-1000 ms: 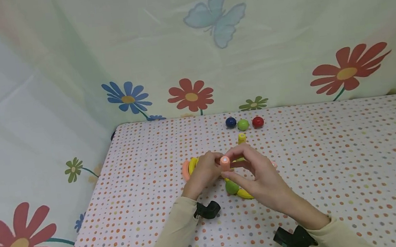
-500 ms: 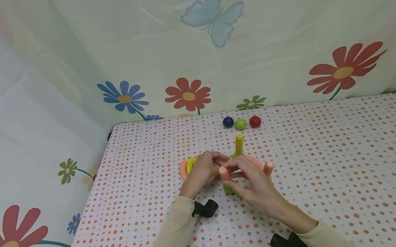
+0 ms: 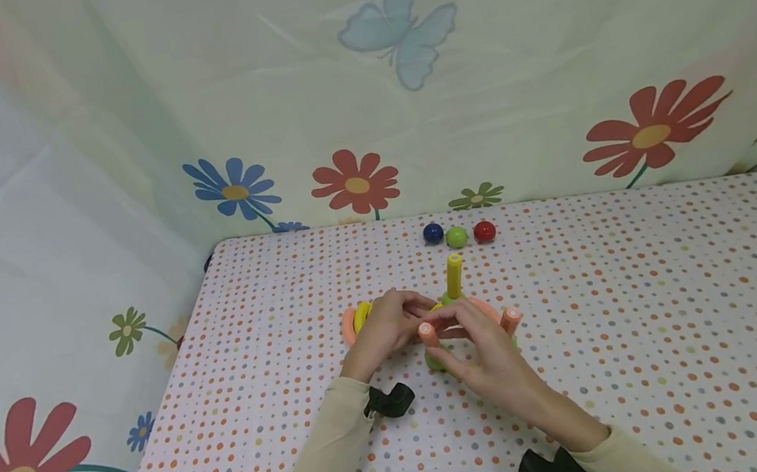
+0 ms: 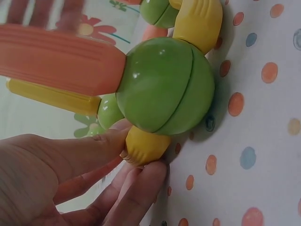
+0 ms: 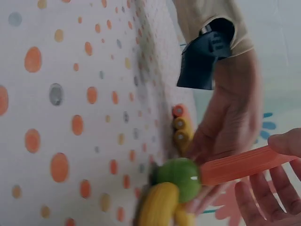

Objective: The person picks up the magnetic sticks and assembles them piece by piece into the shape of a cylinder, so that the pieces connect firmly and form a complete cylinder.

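Note:
In the left wrist view, a salmon-orange ribbed stick (image 4: 61,59) meets a green ball (image 4: 164,87), its end against or in the ball. My left hand (image 3: 390,326) pinches a short yellow connector (image 4: 148,146) joined to that ball; a second yellow connector (image 4: 200,21) leaves its other side. Thumb and fingers of my right hand (image 3: 491,357) hold the stick's upper part. In the head view, a yellow stick (image 3: 454,274) and another orange stick (image 3: 511,320) stand up behind and right of my right hand. My hands partly hide the joined pieces.
Three balls, blue (image 3: 432,234), light green (image 3: 456,237) and red (image 3: 484,231), lie near the table's back edge. Left of my left hand are curved orange (image 3: 350,327) and yellow (image 3: 362,316) pieces. The dotted tablecloth (image 3: 647,312) ends at a flowered curtain.
My right hand has come down with the orange stick toward the green ball, mostly in the first half second. The yellow and the other orange stick show more fully. The left hand stays nearly still.

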Tool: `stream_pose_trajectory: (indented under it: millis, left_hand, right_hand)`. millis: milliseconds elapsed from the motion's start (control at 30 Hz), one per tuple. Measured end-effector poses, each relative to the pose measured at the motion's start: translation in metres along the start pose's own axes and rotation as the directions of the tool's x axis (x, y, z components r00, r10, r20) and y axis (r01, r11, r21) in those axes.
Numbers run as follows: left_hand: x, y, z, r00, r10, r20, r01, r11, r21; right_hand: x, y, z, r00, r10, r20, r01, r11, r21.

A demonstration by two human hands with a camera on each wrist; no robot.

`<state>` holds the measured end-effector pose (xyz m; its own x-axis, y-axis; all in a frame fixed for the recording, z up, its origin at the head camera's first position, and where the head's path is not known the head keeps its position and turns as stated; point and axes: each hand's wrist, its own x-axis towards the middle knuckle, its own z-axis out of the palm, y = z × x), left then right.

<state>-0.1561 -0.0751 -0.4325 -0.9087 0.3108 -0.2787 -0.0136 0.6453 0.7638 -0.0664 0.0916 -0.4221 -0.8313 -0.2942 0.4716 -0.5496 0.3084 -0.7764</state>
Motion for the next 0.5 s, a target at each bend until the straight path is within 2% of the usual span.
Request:
stream_pose_trajectory:
  millis: [167, 300, 400, 500]
  left_hand:
    - [-0.001, -0.002, -0.002, 1.000, 0.012, -0.002, -0.012, 1.000, -0.003]
    - [-0.001, -0.002, -0.003, 1.000, 0.013, 0.001, -0.013, 0.999, -0.030]
    - [-0.001, -0.002, -0.003, 1.000, -0.004, 0.010, 0.004, 0.998, -0.058]
    - [-0.001, -0.001, -0.002, 0.999, -0.029, 0.018, 0.030, 0.996, -0.082]
  right_hand:
    - [0.000, -0.028, -0.021, 0.995, -0.096, 0.019, 0.097, 0.990, -0.100]
    - [0.005, -0.047, -0.049, 0.994, -0.112, 0.012, 0.112, 0.982, -0.155]
    - [0.017, -0.049, -0.075, 0.993, -0.117, 0.003, 0.116, 0.976, -0.187]
    - [0.033, -0.039, -0.102, 0.994, -0.109, 0.021, 0.111, 0.975, -0.194]
